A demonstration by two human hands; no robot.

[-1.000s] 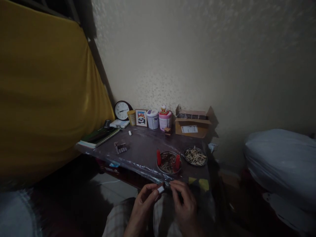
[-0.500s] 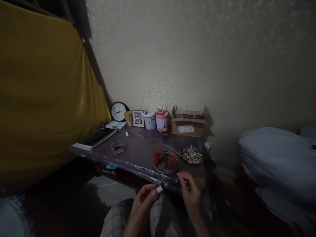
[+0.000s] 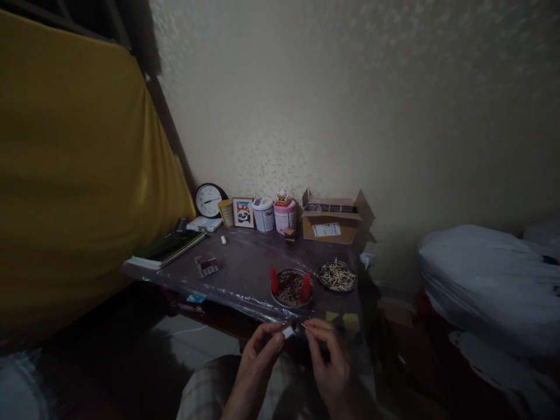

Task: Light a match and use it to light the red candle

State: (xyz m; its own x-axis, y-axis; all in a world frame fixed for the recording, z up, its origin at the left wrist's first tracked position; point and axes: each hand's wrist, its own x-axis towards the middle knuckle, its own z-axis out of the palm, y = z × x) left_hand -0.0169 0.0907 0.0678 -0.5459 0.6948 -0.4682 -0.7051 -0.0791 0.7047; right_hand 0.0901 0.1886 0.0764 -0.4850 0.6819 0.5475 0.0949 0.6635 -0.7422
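My left hand (image 3: 261,356) is closed on a small matchbox (image 3: 288,332) with a white face, held over my lap by the table's front edge. Between the thumb and fingers of my right hand (image 3: 327,350) is a match (image 3: 303,325), its tip close to the matchbox; whether they touch I cannot tell. Just beyond my hands is a round metal tray (image 3: 292,300) with two red candles, a left candle (image 3: 274,280) and a right candle (image 3: 306,286), standing in it. To its right lies a dish (image 3: 321,284) heaped with matchsticks (image 3: 338,275).
Along the wall stand a clock (image 3: 210,199), a yellow cup (image 3: 226,213), a panda picture (image 3: 243,213), two tubs and an open cardboard box (image 3: 328,230). Books (image 3: 164,251) lie at the left, beside a yellow curtain (image 3: 87,175). Yellow pieces (image 3: 350,322) lie at the front right.
My right hand has moved left and down, bringing the match close to the matchbox. The left hand stays nearly in place. Yellow pieces behind the right hand now show.
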